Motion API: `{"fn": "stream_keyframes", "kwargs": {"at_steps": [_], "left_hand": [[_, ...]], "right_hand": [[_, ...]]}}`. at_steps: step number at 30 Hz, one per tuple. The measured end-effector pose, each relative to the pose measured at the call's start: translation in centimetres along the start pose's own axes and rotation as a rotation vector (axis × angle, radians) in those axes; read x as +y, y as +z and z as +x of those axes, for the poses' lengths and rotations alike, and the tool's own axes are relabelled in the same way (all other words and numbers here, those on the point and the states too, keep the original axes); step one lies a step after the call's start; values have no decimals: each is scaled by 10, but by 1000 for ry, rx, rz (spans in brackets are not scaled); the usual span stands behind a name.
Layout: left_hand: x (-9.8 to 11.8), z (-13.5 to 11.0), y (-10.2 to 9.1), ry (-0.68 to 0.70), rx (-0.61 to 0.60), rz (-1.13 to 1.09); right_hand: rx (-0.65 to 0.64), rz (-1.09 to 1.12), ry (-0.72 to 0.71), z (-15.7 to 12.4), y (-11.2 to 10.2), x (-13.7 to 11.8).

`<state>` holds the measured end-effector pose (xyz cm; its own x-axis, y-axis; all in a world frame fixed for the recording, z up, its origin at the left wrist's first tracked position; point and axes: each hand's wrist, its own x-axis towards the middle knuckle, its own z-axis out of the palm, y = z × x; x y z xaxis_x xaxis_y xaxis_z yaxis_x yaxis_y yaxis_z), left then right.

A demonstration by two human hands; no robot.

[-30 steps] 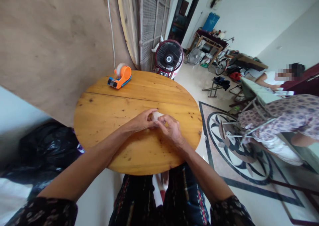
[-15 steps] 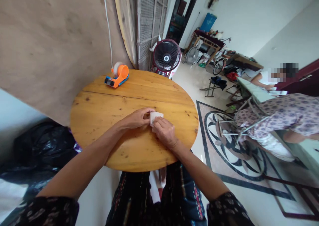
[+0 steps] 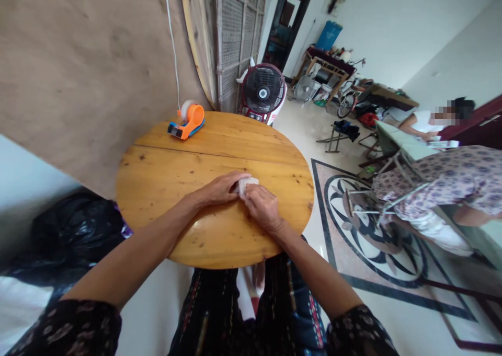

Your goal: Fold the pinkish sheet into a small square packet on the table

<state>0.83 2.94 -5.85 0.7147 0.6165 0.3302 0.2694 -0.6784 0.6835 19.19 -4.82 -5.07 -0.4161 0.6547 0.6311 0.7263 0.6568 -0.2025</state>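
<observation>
A small, pale white folded piece [image 3: 247, 182], perhaps paper or thin wrap, is between my two hands over the round wooden table [image 3: 176, 178]. My left hand [image 3: 221, 188] curls around its left side, with thumb and fingers closed on it. From the right, my right hand [image 3: 262, 205] presses bent fingers onto its near edge. Fingers cover much of the piece, so its exact kind cannot be made out. An orange tape dispenser [image 3: 193, 116] with a roll of clear tape stands near the table's far left edge.
A dark red fan [image 3: 263, 89] stands just beyond the table. Black plastic bags [image 3: 74, 225] lie at the left. To the right, one person in a patterned top [image 3: 463, 175] sits by another table, and a second person [image 3: 418, 123] sits across from them.
My left fingers have closed in over the top of the white piece, which now looks flatter and less exposed. My right hand stays on it. The view has shifted slightly.
</observation>
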Motion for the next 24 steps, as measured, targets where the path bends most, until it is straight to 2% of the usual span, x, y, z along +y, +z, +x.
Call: {"fn": "stream_keyframes", "kwargs": {"at_steps": [5,10,12,18,24], "left_hand": [[10,2,0,-16,79,-27],[29,2,-5,-231,101,-321],[33,2,-7,-326,82,-464],[35,3,-9,-551,92,-687],[32,6,-8,-632,135,-731]], "right_hand": [[-50,52,45,7,-12,2],[-20,192,157,24,-30,9],[-49,256,207,29,-33,14],[-97,403,339,28,-21,29],[-128,533,382,24,-10,36]]}}
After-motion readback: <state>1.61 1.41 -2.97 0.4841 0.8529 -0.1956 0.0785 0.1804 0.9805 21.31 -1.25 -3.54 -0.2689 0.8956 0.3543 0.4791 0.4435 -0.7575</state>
